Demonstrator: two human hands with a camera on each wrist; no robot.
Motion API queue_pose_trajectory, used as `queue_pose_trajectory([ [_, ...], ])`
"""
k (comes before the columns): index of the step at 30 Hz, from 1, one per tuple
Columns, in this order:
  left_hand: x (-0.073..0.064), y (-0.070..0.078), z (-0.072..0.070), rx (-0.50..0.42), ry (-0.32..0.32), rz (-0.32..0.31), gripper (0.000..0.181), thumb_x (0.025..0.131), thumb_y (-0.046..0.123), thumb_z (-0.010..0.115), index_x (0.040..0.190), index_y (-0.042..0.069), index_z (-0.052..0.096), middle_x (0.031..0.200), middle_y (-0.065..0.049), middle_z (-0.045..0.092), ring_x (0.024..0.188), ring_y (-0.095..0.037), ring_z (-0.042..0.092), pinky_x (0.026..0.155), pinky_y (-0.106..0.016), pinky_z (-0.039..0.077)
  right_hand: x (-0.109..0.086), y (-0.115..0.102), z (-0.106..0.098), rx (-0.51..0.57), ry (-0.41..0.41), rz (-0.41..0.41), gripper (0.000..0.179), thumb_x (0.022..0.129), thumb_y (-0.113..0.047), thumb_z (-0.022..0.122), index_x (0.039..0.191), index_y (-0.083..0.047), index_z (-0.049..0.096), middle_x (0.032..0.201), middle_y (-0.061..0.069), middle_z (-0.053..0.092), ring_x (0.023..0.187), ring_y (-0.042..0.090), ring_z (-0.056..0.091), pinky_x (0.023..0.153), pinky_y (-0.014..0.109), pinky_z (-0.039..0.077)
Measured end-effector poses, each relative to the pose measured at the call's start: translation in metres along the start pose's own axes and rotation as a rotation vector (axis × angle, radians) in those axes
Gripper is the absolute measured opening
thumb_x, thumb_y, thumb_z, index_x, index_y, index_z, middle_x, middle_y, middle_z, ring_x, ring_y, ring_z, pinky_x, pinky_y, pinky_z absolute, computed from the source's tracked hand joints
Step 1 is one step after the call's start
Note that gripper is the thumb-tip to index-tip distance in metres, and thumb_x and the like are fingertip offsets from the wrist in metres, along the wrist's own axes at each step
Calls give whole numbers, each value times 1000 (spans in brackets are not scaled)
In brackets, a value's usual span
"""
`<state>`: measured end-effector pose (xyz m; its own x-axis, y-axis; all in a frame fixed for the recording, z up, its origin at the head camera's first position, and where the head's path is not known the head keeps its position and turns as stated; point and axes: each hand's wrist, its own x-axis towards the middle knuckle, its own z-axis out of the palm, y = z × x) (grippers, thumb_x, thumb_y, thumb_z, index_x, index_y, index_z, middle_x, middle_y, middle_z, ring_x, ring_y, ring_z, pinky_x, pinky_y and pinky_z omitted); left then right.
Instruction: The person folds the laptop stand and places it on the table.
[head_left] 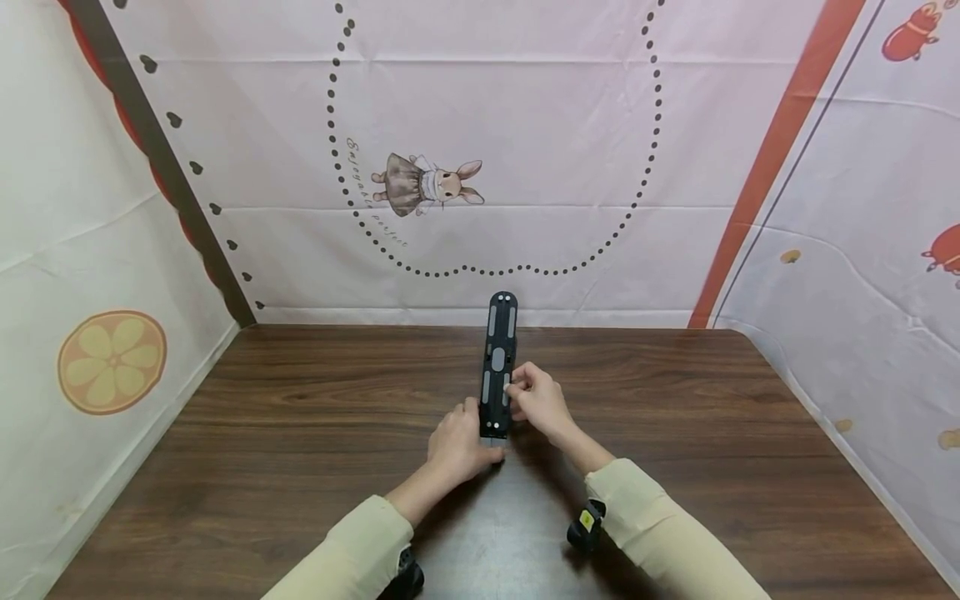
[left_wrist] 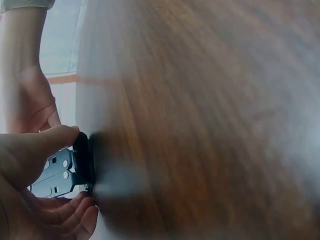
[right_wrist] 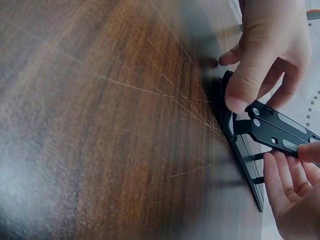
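A black folding laptop stand (head_left: 498, 333) with grey pads stands at the middle of the table, its long arm rising at a slant. My left hand (head_left: 457, 442) grips its near end, thumb across the front and fingers along the left side. At the right edge of the arm, my right hand (head_left: 542, 404) pinches it between thumb and fingers. In the right wrist view a flat black base part (right_wrist: 249, 172) lies along the tabletop below the arm. The left wrist view shows the left thumb pressed against the dark hinge end (left_wrist: 84, 157).
The brown wood-grain table (head_left: 300, 417) reaches back to a printed cloth wall (head_left: 562, 167). Similar cloth hangs on the left (head_left: 75, 208) and right sides. A dark camera (head_left: 587, 525) is strapped at the right wrist, another at the left.
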<state>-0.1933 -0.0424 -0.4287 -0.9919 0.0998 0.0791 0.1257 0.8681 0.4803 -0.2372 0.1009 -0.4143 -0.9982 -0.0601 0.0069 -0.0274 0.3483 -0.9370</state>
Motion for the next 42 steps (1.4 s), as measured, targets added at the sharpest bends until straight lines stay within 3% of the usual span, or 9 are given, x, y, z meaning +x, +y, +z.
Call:
queue_pose_trajectory([
  [5, 0, -4, -5, -18, 1, -1, 71, 60, 30, 84, 116, 6, 47, 94, -7, 61, 79, -21, 60, 58, -35, 47, 1, 0, 0, 13, -1, 22, 14, 88, -9, 58, 100, -3, 55, 85, 10, 62, 69, 19, 64, 59, 33, 55],
  [11, 1, -11, -10, -21, -38, -11, 62, 63, 24, 82, 113, 4, 52, 97, -8, 62, 82, -21, 61, 63, -36, 50, 1, 0, 2, 25, -14, 27, 11, 88, -10, 59, 96, -4, 54, 85, 11, 64, 73, 24, 67, 60, 35, 56],
  [16, 2, -18, -15, -6, -32, 8, 53, 63, 23, 81, 107, 5, 57, 94, -7, 64, 81, -22, 62, 63, -36, 51, 1, -1, 5, 27, -21, 33, 11, 88, -10, 60, 95, -3, 54, 84, 11, 65, 76, 27, 68, 58, 33, 55],
  [20, 3, -26, -20, 14, -18, 27, 47, 63, 23, 79, 102, 5, 62, 92, -7, 65, 78, -21, 62, 62, -36, 50, 1, -2, 6, 24, -26, 38, 12, 87, -10, 61, 94, -3, 54, 83, 9, 66, 74, 24, 68, 57, 31, 55],
  [31, 9, -40, -26, 23, -24, 52, 48, 64, 14, 76, 109, 4, 65, 91, -8, 65, 70, -17, 55, 57, -32, 46, -2, -2, 6, 7, -52, 22, 12, 88, -13, 62, 92, -4, 56, 83, 8, 68, 71, 19, 68, 58, 30, 55],
  [37, 12, -44, -29, 47, -16, 78, 49, 63, 11, 75, 111, 4, 65, 88, -7, 63, 70, -18, 52, 58, -31, 44, -3, 0, 4, 6, -65, -9, 7, 90, -11, 59, 93, -5, 59, 84, 8, 69, 70, 18, 67, 59, 31, 55],
  [42, 14, -48, -31, 65, -40, 82, 49, 66, 12, 73, 114, 5, 64, 93, -7, 62, 76, -18, 52, 63, -33, 46, -1, 3, -4, -79, -55, -117, 6, 89, -11, 59, 92, -7, 63, 83, 9, 68, 69, 20, 67, 55, 28, 54],
])
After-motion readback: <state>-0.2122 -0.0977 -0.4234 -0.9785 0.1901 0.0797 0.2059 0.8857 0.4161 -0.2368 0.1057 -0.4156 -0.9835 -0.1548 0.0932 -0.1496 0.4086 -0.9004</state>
